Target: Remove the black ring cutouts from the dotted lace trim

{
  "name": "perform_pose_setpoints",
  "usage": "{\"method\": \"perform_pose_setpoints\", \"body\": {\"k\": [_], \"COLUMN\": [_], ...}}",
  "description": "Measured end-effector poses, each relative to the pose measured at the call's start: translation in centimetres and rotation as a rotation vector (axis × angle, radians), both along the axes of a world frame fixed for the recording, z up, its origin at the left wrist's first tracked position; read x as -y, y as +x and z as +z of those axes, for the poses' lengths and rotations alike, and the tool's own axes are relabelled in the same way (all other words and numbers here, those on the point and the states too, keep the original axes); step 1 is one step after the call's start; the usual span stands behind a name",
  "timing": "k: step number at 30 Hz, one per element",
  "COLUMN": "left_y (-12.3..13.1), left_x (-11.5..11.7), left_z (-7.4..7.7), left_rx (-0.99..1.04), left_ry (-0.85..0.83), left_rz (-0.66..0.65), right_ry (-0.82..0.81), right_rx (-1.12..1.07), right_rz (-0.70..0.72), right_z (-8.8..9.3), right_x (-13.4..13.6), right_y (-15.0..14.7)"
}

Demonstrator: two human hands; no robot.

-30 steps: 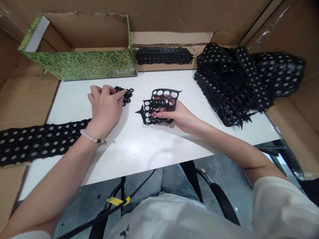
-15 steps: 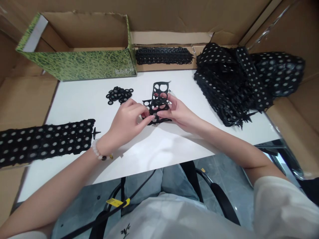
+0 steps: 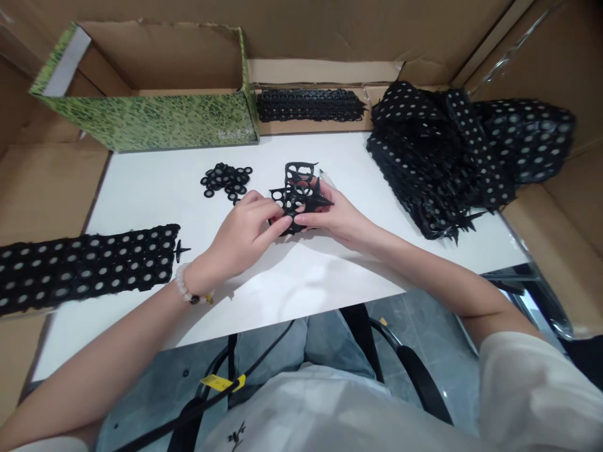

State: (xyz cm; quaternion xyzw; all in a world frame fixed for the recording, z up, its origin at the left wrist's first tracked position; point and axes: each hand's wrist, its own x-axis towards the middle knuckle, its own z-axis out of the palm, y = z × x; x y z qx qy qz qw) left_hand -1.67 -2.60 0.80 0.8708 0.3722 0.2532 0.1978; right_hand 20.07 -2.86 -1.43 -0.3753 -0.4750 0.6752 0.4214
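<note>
A black rubber sheet with rows of round holes point(image 3: 300, 172) is bent upward between my hands over the white table. My left hand point(image 3: 252, 226) pinches its left lower part, thumb and fingertips together. On the right side, my right hand point(image 3: 336, 210) grips it with the thumb in front and fingers behind, partly hidden by the sheet. Just beyond my left hand lies a small pile of black rings with grey centres point(image 3: 226, 180). A long black sheet whose holes show pale discs point(image 3: 89, 267) rests left of my left wrist.
A green patterned box point(image 3: 164, 122) stands at the back left. Beside it lies a stack of black perforated strips point(image 3: 311, 105). A large heap of black dotted sheets point(image 3: 438, 150) fills the right side. Cardboard walls point(image 3: 330, 31) enclose the white table point(image 3: 282, 289).
The upright part of the holed sheet has folded lower, and its pointed right edge now sticks out over my right fingers. Both hands stay in nearly the same place.
</note>
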Motion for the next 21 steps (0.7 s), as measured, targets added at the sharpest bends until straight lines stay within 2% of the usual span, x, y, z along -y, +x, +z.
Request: {"method": "perform_pose_setpoints", "body": {"k": [3,5,7,10,12,16,19,21], "left_y": [0.1,-0.1,-0.6,-2.4,-4.0,-6.1,-5.5,-4.4], "left_x": [-0.2,-0.5,-1.4,-3.6,-5.2,-6.9,-6.2,-5.0], "left_z": [-0.1,-0.2,-0.3,-0.1,-0.3,-1.4,-2.1,-1.9], "left_rx": [-0.019,0.003,0.078,0.243,0.223,-0.073,-0.178,-0.171], "left_ry": [-0.069,-0.092,-0.104,-0.095,-0.029,0.129,0.159,0.214], "left_rz": [-0.029,0.014,0.137,0.434,0.541,0.57,0.587,0.538], "right_ry": [0.032,0.031,0.015,-0.011,-0.046,-0.118,-0.107,-0.092], "right_rx": [0.031,0.051,0.065,0.058,0.037,0.006,0.033,0.059], "right_rz": [0.013,-0.01,-0.067,-0.157,-0.198,-0.22,-0.17,-0.153], "right_z": [-0.1,-0.3,-0.4,-0.1,0.4,1.0,0.5,0.1], "right_x": [-0.2,-0.4,-0.6,-1.0,-1.0,-0.8,-0.6,-0.6], "right_y": [0.0,0.1,0.4,0.8,1.0,0.8,0.7,0.6]}}
